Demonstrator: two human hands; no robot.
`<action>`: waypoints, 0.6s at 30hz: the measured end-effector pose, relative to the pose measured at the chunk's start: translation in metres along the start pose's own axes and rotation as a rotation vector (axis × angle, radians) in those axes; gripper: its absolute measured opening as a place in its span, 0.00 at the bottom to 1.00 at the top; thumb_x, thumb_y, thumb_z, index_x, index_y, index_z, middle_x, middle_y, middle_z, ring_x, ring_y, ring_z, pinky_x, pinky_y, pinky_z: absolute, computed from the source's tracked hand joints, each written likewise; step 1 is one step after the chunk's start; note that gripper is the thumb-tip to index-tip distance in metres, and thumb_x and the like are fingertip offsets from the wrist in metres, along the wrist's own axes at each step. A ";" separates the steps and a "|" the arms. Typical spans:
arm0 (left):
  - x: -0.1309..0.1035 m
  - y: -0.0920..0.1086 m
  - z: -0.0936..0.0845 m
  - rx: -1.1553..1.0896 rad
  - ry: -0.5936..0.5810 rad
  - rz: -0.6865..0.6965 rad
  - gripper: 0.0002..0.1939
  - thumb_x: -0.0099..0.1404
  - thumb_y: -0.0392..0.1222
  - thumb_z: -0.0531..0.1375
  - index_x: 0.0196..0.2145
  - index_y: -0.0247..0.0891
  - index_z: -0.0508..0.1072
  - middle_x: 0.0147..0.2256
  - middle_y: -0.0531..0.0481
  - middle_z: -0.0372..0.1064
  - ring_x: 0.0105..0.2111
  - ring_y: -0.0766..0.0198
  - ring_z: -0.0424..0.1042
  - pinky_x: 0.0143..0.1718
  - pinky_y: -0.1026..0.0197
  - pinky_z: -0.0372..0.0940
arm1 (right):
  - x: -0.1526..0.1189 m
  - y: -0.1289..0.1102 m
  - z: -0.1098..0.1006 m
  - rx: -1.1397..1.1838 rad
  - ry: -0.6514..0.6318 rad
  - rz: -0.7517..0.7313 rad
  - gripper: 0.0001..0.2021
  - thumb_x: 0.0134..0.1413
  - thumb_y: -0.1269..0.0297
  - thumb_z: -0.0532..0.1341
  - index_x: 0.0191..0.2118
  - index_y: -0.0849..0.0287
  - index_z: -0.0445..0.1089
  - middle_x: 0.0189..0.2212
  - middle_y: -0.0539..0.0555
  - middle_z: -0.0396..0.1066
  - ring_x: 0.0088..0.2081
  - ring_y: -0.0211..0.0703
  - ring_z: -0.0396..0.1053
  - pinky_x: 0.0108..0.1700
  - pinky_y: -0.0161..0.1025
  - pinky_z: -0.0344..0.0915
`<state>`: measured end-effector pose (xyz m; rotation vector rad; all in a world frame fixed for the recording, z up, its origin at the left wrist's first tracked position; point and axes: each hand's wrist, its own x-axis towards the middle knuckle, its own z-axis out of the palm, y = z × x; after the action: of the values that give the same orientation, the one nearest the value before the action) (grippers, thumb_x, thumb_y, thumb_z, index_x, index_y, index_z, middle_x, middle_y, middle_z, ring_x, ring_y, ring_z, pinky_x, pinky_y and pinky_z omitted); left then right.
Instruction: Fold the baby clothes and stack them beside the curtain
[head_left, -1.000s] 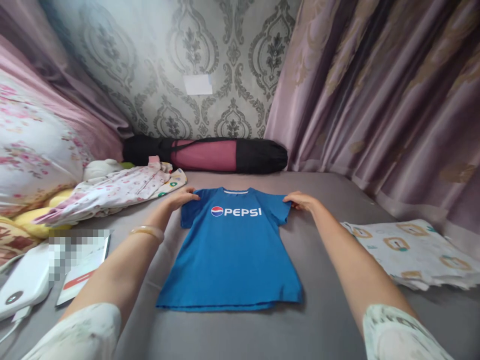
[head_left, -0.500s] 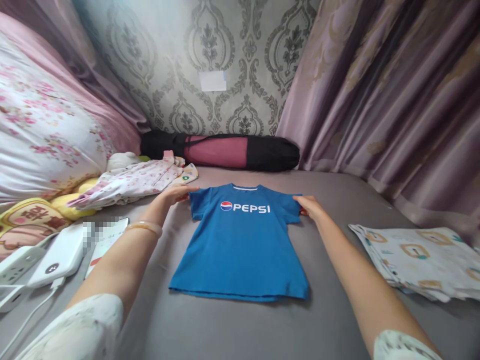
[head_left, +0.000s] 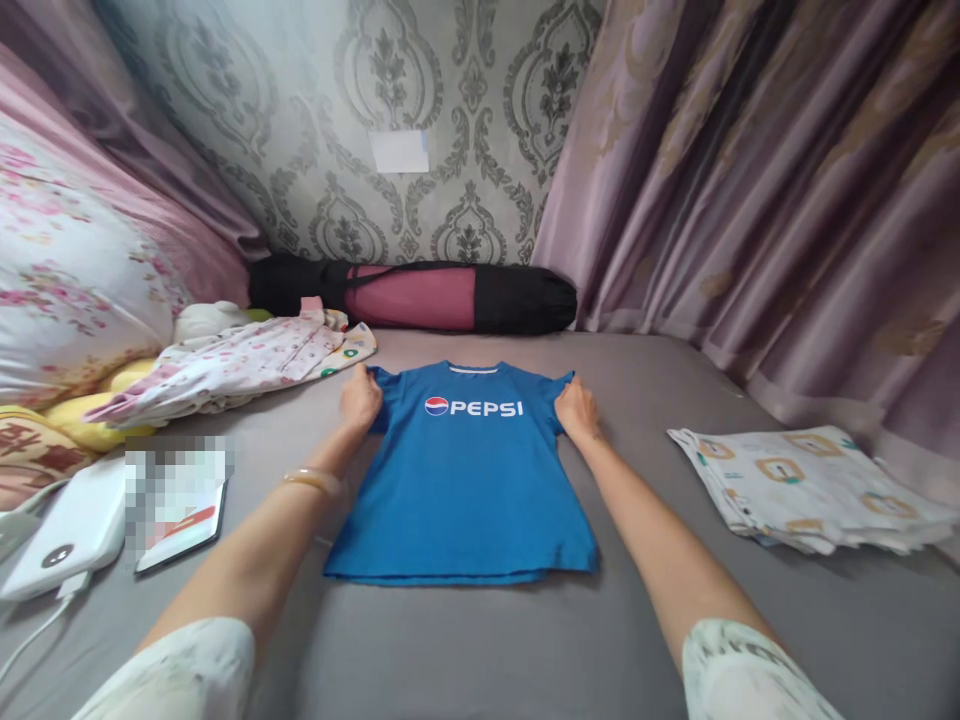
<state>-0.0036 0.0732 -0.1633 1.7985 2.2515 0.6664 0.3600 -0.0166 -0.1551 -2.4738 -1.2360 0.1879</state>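
Note:
A blue T-shirt (head_left: 465, 490) with a PEPSI print lies spread out on the grey sheet (head_left: 465, 650), its collar toward the wall and its hem toward me. My left hand (head_left: 361, 398) is closed on the sleeve at the shirt's left side. On the other side, my right hand (head_left: 577, 406) grips the right sleeve, whose tip pokes up above the fingers. Both sleeves are partly hidden by the hands.
Folded patterned cloth (head_left: 810, 485) lies at the right. At the left are a phone (head_left: 184, 515), a white power bank (head_left: 71, 525) with a cable, and crumpled floral clothing (head_left: 240, 365). A black and pink bag (head_left: 412, 298) lies along the wall.
Both hands have turned from reaching at the sleeve edges to closed fists around the sleeves. The sleeves are now bunched. The whole view has shifted a little, with things appearing further left.

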 end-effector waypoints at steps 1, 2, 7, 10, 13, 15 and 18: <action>-0.002 -0.002 0.001 0.074 -0.010 0.050 0.20 0.72 0.45 0.42 0.52 0.38 0.66 0.41 0.36 0.73 0.40 0.49 0.73 0.36 0.57 0.60 | -0.001 0.001 0.002 -0.062 0.009 -0.037 0.18 0.66 0.70 0.45 0.56 0.67 0.62 0.44 0.69 0.73 0.48 0.56 0.72 0.48 0.49 0.65; -0.003 -0.005 0.001 0.149 -0.022 0.110 0.21 0.72 0.45 0.40 0.52 0.38 0.66 0.41 0.36 0.74 0.39 0.49 0.73 0.35 0.57 0.60 | -0.002 0.002 0.003 -0.113 0.013 -0.070 0.18 0.66 0.71 0.44 0.56 0.67 0.61 0.44 0.70 0.73 0.48 0.56 0.73 0.48 0.49 0.65; 0.001 -0.020 0.002 0.319 -0.059 0.251 0.22 0.73 0.48 0.40 0.51 0.35 0.66 0.40 0.33 0.73 0.38 0.48 0.74 0.33 0.57 0.59 | 0.003 0.010 0.009 -0.188 0.021 -0.085 0.16 0.67 0.69 0.45 0.53 0.67 0.63 0.43 0.72 0.72 0.47 0.56 0.73 0.48 0.47 0.65; 0.002 -0.023 0.002 0.304 -0.033 0.174 0.23 0.72 0.51 0.42 0.50 0.34 0.67 0.40 0.32 0.73 0.39 0.46 0.74 0.33 0.57 0.60 | 0.003 0.011 0.011 -0.149 0.090 -0.026 0.16 0.67 0.65 0.46 0.52 0.68 0.64 0.44 0.72 0.72 0.46 0.56 0.73 0.47 0.46 0.64; 0.001 -0.023 0.001 0.253 -0.016 0.107 0.23 0.70 0.55 0.45 0.49 0.35 0.67 0.42 0.32 0.73 0.42 0.45 0.73 0.35 0.56 0.61 | 0.001 0.013 0.011 -0.091 0.129 0.035 0.16 0.66 0.63 0.49 0.50 0.68 0.66 0.44 0.73 0.71 0.47 0.56 0.72 0.47 0.46 0.64; 0.001 -0.024 -0.002 0.190 -0.024 0.081 0.23 0.68 0.57 0.47 0.48 0.36 0.67 0.43 0.33 0.73 0.45 0.45 0.72 0.37 0.56 0.62 | 0.000 0.017 0.008 -0.054 0.119 0.054 0.16 0.65 0.62 0.50 0.50 0.68 0.67 0.44 0.73 0.71 0.47 0.57 0.72 0.47 0.46 0.64; 0.000 -0.029 -0.010 0.040 -0.042 0.046 0.23 0.66 0.56 0.51 0.47 0.35 0.68 0.42 0.36 0.73 0.46 0.48 0.72 0.40 0.57 0.63 | -0.001 0.027 -0.002 0.010 0.079 0.041 0.16 0.64 0.61 0.52 0.50 0.66 0.68 0.43 0.71 0.72 0.46 0.55 0.72 0.46 0.43 0.65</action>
<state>-0.0335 0.0662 -0.1676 1.8697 2.2180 0.5899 0.3802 -0.0328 -0.1636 -2.4739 -1.1503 0.1056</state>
